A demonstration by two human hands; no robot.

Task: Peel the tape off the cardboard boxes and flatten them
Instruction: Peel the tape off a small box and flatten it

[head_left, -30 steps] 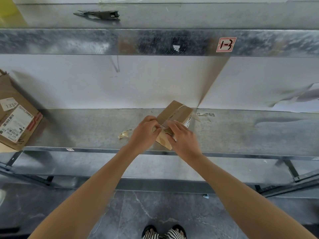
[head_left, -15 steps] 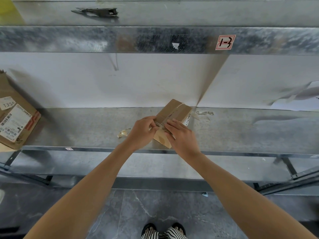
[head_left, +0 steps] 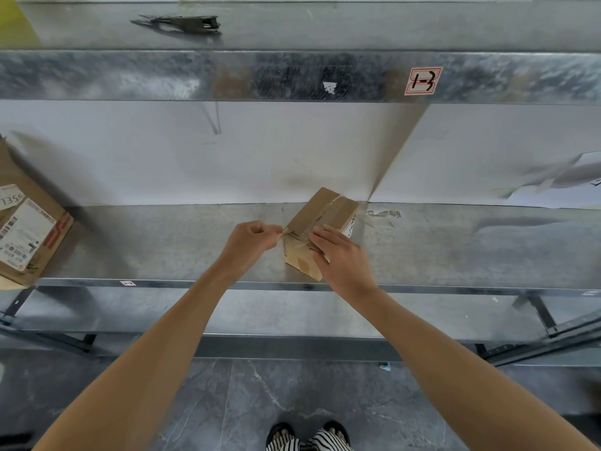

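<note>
1. I see my left hand (head_left: 250, 239) with its fingers curled into a tight pinch on the loose end of the clear tape (head_left: 292, 236). The pinch sits right at the near left corner of the small cardboard box (head_left: 328, 211).
2. My right hand (head_left: 343, 258) lies on the box's near right side. Its fingers are stretched fairly straight across the top and press down, and the thumb lies against the near face.
3. The box sits between my two hands, touching both. It is turned at an angle on the metal shelf (head_left: 162, 245), and its far end lies beyond my fingertips, close to the white back wall.
4. The tape runs along the top of the box, away from my left hand, and wraps over the near end under my right fingers.
5. Just past my right hand, beside the box's far corner, a scrap of tape residue (head_left: 383, 213) is stuck to the shelf.
6. Well off to the left of my left hand, a larger labelled box (head_left: 29, 229) lies at the frame's edge.
7. Above both hands, a black tool (head_left: 182, 22) lies on the upper shelf.
</note>
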